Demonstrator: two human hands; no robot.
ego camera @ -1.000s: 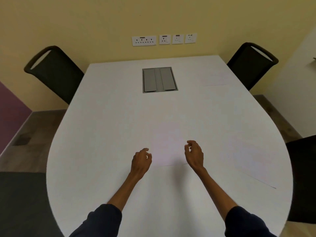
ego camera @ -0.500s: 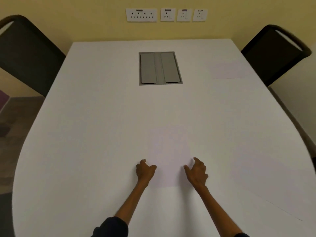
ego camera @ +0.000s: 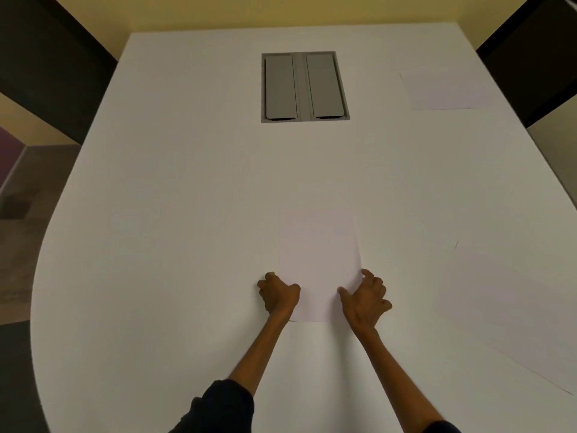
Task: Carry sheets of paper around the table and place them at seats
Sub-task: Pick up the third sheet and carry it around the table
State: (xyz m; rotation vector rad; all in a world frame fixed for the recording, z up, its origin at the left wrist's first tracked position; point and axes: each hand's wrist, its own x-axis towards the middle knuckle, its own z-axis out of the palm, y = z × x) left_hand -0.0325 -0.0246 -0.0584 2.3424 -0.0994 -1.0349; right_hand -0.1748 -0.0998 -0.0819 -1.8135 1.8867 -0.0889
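The sheet is laid flat on the bench, near centre. Its near corners are pinched by the left hand and right hand. Both edges should be squared before release.

Both hands on sheet edges, flat on table.

White table; white paper sheets (faintly pinkish); grey cable hatch; black chairs; yellow wall.
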